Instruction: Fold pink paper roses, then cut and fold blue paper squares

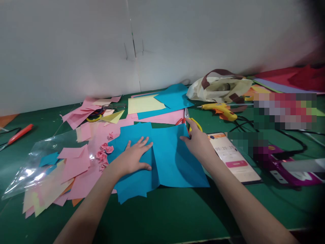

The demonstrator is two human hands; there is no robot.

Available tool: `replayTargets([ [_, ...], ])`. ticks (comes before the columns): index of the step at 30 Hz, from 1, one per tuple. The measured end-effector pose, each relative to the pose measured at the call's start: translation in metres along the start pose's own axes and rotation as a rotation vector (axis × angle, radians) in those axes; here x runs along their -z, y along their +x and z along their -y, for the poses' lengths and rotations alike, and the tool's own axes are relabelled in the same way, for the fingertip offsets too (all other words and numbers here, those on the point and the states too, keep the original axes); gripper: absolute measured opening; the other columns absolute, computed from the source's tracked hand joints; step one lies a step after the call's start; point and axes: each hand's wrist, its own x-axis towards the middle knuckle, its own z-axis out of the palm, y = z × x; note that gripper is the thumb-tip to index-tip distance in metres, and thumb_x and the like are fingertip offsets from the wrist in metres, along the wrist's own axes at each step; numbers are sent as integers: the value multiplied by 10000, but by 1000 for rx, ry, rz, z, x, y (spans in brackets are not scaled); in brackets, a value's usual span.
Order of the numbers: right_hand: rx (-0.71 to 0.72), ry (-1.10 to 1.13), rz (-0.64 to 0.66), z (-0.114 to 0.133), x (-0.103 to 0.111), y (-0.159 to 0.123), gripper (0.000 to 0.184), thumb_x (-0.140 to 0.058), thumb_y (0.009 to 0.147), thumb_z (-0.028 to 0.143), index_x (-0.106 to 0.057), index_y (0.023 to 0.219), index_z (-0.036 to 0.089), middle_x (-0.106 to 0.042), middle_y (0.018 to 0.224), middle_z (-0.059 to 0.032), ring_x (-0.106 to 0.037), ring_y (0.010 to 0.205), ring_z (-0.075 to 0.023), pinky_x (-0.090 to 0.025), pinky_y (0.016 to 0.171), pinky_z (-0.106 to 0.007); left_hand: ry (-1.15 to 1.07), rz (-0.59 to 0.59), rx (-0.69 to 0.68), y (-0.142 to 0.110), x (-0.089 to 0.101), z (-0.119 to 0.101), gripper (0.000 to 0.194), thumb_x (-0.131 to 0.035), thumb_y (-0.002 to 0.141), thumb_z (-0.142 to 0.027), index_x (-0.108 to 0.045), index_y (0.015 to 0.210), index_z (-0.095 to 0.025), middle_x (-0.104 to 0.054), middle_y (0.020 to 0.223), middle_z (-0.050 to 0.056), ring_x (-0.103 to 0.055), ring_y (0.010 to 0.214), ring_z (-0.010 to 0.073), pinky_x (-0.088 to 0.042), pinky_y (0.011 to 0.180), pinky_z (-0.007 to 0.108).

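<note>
My left hand (135, 154) lies flat, fingers spread, on blue paper (132, 184) with uneven edges. A larger blue sheet (175, 162) with a raised fold lies beside it to the right. At that sheet's upper right corner is my right hand (196, 139), thumb and index finger apart. The index fingertip reaches the scissors (187, 113), which have red and yellow handles partly hidden behind the hand. I cannot tell whether it touches them. Small folded pink paper roses (102, 156) sit on pink paper left of my left hand.
Paper scraps (73, 166) and a clear plastic bag (27, 166) lie left. Further back are more scissors (93, 118), yellow paper (144, 104) and a cloth bag (218, 88). Right stand a yellow glue gun (220, 110), a phone (233, 159), cables and a purple power strip (291, 169).
</note>
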Motion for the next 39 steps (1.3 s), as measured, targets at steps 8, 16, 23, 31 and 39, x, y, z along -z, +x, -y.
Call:
replayTargets([
  [8, -21, -57, -26, 0, 3, -2, 662, -502, 816, 242, -246, 1422, 174, -658, 819, -107, -647, 754, -293, -408, 545, -303, -16, 45, 11, -3, 2, -6, 631, -563, 819, -482, -308, 1386, -376, 0, 1533, 17, 52, 1392, 300, -16, 1036, 653],
  [16, -67, -52, -18, 4, 6, -4, 634, -504, 827, 262, -269, 1412, 189, -656, 951, -138, -641, 853, -321, -433, 589, -327, 1, 55, -27, -6, -6, -13, 533, -524, 874, -309, -351, 1378, -316, -100, 1528, 21, -56, 1400, 262, -72, 1075, 600],
  [23, -107, -66, -36, 8, 14, -6, 625, -492, 828, 250, -274, 1411, 185, -664, 897, -119, -637, 777, -293, -427, 569, -314, -5, 246, -36, -11, 4, -19, 1051, -732, 591, -569, -157, 1434, -318, 129, 1512, 49, 171, 1351, 350, 52, 980, 703],
  [31, -140, -68, -38, 9, 16, -5, 613, -487, 852, 277, -267, 1416, 181, -667, 896, -132, -639, 790, -305, -423, 584, -317, -66, 396, -141, -12, 10, -10, 991, -695, 569, -655, -196, 1395, -431, 240, 1479, -26, 289, 1287, 358, 170, 945, 668],
  [39, -171, 0, -50, 10, 17, -5, 708, -545, 840, 316, -201, 1431, 134, -615, 1127, -206, -605, 989, -355, -448, 688, -357, -40, 9, -59, 6, -20, -20, 750, -535, 773, -606, -211, 1413, -385, 143, 1509, 38, 175, 1353, 342, 144, 976, 668],
])
